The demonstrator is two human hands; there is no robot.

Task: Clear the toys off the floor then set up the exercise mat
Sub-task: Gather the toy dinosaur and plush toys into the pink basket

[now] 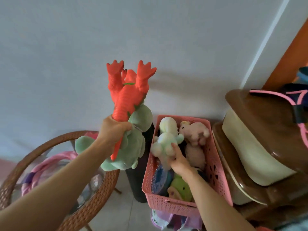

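Observation:
My left hand (115, 130) is raised and grips two toys together: an orange rubber dinosaur (126, 95), feet up, and a green plush (133, 142) that hangs below it. My right hand (179, 161) is inside the pink plastic basket (168, 205) and holds a white and pale green plush (166, 140). A pink plush (195, 132) lies beside it in the basket, with a bright green plush (180, 185) and a blue round thing (160, 177) lower down. A dark rolled mat (135, 184) stands upright between the basket and the table, partly hidden by the green plush.
A round wicker table with a glass top (93, 209) stands at the left, with pink fabric (55, 160) under it. Brown and cream plastic bins (260, 147) are stacked at the right, with a dark bag with pink trim (293, 99) on top. The white wall is close ahead.

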